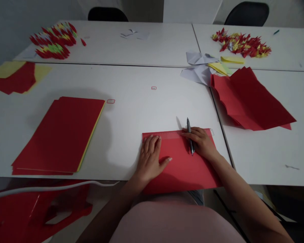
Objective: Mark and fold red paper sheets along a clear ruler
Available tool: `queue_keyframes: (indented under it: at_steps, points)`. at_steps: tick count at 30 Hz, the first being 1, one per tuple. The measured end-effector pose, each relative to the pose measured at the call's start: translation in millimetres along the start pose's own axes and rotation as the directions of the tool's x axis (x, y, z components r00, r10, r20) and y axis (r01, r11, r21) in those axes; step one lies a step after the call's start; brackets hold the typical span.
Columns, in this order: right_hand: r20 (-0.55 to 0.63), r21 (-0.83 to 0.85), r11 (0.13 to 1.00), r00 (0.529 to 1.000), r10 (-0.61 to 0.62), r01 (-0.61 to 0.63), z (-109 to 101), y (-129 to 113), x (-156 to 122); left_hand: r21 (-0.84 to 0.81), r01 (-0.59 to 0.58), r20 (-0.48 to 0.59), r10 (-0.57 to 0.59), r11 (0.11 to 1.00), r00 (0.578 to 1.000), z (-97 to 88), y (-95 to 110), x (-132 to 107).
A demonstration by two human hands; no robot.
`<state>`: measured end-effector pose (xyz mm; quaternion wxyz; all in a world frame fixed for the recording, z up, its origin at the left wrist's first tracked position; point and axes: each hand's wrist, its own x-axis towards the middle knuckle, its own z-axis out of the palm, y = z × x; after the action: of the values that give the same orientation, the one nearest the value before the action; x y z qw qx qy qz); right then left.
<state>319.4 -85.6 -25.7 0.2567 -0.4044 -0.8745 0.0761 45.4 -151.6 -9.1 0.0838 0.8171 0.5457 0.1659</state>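
Left hand (149, 158) is laid open on the red sheet (177, 168), apparently to pin the ruler (167, 134); a pen (188, 126) is gripped by the right hand (201, 141) at 3 o'clock.

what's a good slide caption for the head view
Left hand pins a clear ruler on a red paper sheet; right hand holds a pen.

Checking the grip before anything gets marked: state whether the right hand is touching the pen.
Touching. The head view shows the pen held in the right hand, its barrel showing above and below the fingers with no gap.
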Motion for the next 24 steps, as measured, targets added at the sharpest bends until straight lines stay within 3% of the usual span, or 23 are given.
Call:
queue_keyframes:
  at_steps: [24]
  points:
    - [0.007,0.007,1.000,1.000,0.014,-0.014,-0.7,-0.3,-0.6,-0.013,0.024,0.007,-0.024,1.000,1.000,0.0,1.5,-0.5]
